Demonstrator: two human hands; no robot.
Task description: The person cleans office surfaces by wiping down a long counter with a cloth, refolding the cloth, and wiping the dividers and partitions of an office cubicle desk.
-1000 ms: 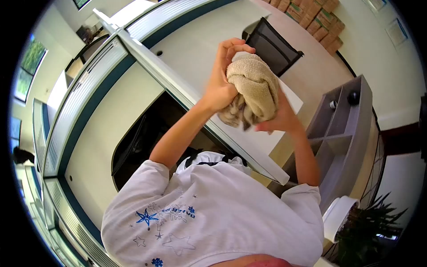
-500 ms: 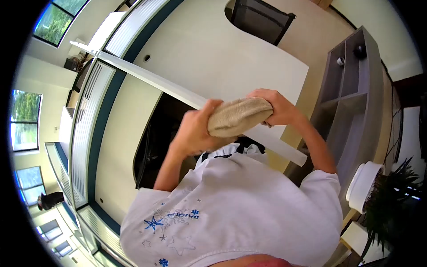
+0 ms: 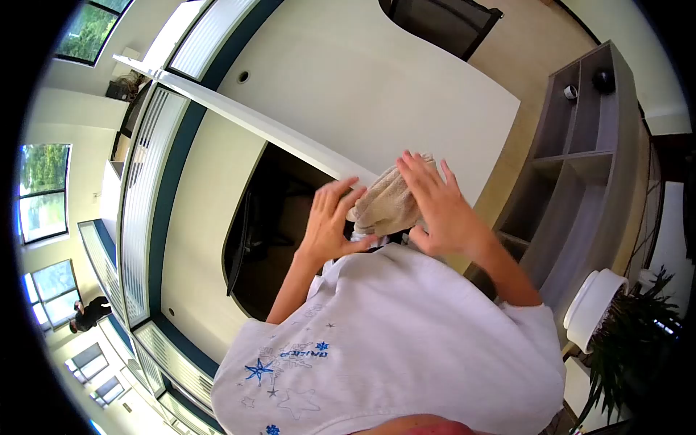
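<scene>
A bundled beige cloth point(image 3: 388, 206) is between my two hands, above the front of my white shirt. My left hand point(image 3: 328, 223) is at the cloth's left side, its fingers spread and its thumb apart. On the right side, my right hand point(image 3: 448, 216) has its fingers stretched out over the cloth's edge, thumb apart below. Neither hand is wrapped round the cloth. Whether the fingertips press on it is hard to tell.
Beyond my hands is a white desk point(image 3: 377, 80) with a low partition point(image 3: 246, 122) along its left. A black chair point(image 3: 446, 22) stands behind it. A grey shelf unit point(image 3: 573, 159) and a potted plant point(image 3: 631, 326) are right. A person point(image 3: 90, 314) is far left.
The cloth was first a loose twisted bundle held higher up, then a flatter roll gripped at both ends. Now both hands have spread their fingers around it. The view has tilted.
</scene>
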